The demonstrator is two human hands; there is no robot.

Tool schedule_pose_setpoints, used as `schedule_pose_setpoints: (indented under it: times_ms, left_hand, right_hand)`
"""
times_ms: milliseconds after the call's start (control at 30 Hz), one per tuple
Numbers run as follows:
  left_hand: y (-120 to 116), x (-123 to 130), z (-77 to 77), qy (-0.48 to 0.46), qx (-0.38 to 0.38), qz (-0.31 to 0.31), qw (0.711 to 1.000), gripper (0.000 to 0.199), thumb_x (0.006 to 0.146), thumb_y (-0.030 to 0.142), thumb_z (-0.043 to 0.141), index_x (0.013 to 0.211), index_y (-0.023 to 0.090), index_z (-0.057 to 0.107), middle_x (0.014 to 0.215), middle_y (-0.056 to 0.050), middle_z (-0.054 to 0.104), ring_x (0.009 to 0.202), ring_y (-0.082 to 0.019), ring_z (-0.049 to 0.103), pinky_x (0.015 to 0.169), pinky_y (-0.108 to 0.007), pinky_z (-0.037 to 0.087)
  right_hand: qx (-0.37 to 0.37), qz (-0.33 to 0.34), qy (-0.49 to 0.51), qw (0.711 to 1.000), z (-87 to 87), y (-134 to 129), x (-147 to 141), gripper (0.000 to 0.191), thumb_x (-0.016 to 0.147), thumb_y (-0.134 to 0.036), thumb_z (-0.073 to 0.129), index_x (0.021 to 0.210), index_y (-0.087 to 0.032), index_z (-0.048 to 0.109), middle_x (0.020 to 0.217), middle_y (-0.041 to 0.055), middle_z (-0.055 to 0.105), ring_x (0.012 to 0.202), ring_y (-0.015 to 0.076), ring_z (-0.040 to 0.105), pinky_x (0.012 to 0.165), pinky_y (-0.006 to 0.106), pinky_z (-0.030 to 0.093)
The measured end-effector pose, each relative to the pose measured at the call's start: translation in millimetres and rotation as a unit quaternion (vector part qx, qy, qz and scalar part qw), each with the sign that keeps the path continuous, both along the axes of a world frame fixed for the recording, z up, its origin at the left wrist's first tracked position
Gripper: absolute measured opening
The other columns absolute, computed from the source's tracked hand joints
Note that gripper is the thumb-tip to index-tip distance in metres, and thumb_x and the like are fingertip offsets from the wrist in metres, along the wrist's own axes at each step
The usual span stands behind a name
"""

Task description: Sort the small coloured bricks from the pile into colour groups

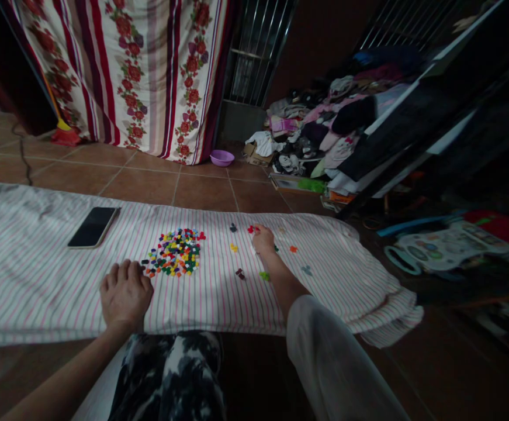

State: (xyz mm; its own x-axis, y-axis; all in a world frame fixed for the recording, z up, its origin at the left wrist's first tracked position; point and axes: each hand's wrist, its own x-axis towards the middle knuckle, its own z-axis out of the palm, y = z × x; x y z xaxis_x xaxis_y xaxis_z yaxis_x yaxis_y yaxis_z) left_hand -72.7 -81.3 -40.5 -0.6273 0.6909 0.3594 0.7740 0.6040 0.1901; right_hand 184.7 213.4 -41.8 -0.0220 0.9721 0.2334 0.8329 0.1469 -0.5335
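Note:
My left hand [125, 292] lies flat on the striped cloth, fingers stretched out, just left of a heap of small multicoloured pieces [179, 252]. Farther right, my right hand [263, 239] has its fingers pinched together at a small cluster of red pieces [251, 229]. Whether a piece is between the fingertips is too small to make out. Around that hand lie little one-colour clusters: dark grey pieces [232, 228], yellow pieces [234, 248], brown pieces [240, 273], lime green pieces [264, 276], orange pieces [293, 249] and grey-blue pieces [307, 270]. My right hand and wrist partly cover others.
A black-screened phone [93, 228] rests on the striped cloth [52, 280] at left. Beyond the cloth's far edge are a tiled floor [144, 180], a purple basin [222, 158], a floral curtain [149, 76] and a pile of clothes [319, 123].

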Motion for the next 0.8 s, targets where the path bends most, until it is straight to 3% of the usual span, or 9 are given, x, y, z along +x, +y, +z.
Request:
schedule_pose_setpoints:
  times_ms: [367,800]
  left_hand:
    - [0.7,-0.9,-0.7,0.016,0.000,0.001,1.000,0.042,0.089,0.031,0.031,0.118,0.013,0.056,0.131,-0.014,0.055,0.129,-0.031,0.039,0.104,-0.045,0.028]
    - [-0.1,-2.1,-3.5,0.030,0.013,0.000,0.999,0.041,0.088,0.031,0.033,0.116,0.014,0.057,0.130,-0.014,0.056,0.128,-0.032,0.041,0.103,-0.046,0.030]
  right_hand:
    - [-0.037,0.044,-0.012,0.998,1.0,-0.9,3.0,0.048,0.081,-0.005,0.040,0.121,-0.016,0.064,0.112,0.0087,0.069,0.107,0.0189,0.062,0.096,0.027,0.044]
    - [-0.044,0.037,0.018,0.998,1.2,1.1,3.6,0.044,0.082,-0.008,0.041,0.116,-0.018,0.067,0.107,0.0078,0.071,0.104,0.0189,0.064,0.094,0.029,0.046]
